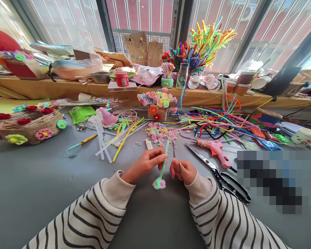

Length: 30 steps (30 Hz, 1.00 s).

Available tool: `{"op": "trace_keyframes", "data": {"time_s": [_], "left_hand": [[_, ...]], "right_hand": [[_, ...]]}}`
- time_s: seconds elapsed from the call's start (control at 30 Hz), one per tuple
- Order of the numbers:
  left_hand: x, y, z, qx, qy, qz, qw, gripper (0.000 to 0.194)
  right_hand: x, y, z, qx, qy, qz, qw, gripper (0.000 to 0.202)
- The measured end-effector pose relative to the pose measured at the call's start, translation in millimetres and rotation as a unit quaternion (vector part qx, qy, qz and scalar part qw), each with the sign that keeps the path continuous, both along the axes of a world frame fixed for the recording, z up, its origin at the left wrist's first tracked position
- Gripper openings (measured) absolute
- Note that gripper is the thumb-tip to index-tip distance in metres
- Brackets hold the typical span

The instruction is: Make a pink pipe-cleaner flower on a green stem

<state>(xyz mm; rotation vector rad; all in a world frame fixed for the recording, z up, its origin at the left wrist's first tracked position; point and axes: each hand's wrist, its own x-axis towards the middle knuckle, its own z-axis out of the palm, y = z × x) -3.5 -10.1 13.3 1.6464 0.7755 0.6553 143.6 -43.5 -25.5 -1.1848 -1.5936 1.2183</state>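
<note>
My left hand pinches a light green fuzzy stem between thumb and fingers. At the stem's lower end hangs a small green and pink piece, below my fingers. My right hand, to the right of the stem, is closed on small scissors that point up and away from me; a ring handle shows by its fingers. Beyond both hands lies a pile of pink, yellow and green fuzzy snippets.
Large black-handled scissors and a pink glue gun lie right. Fuzzy stems are heaped behind them. A flower-trimmed basket stands left, glue sticks nearer the middle. Behind the snippets is a small flower pot.
</note>
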Motion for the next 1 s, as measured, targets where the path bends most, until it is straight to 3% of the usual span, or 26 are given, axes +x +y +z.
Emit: {"op": "trace_keyframes", "data": {"time_s": [0.2, 0.33, 0.53, 0.8, 1.0], "left_hand": [[-0.2, -0.5, 0.5, -0.009, -0.007, -0.01, 1.0, 0.023], [-0.7, -0.2, -1.5, -0.011, 0.003, -0.03, 0.999, 0.023], [-0.5, 2.0, -2.2, -0.017, -0.016, 0.014, 1.0, 0.022], [0.3, 0.1, 0.0, -0.006, -0.009, 0.008, 1.0, 0.024], [0.8, 1.1, -3.4, 0.001, 0.002, 0.001, 1.0, 0.022]], "right_hand": [[1.0, -2.0, -6.4, 0.045, -0.056, 0.046, 0.996, 0.058], [0.3, -3.0, -4.4, 0.045, -0.093, 0.023, 0.994, 0.054], [-2.0, -3.2, 0.7, 0.062, -0.101, -0.039, 0.992, 0.05], [0.0, -1.6, -5.0, 0.059, -0.088, 0.033, 0.994, 0.058], [-1.8, -2.4, -3.8, 0.056, -0.135, -0.015, 0.989, 0.049]]}}
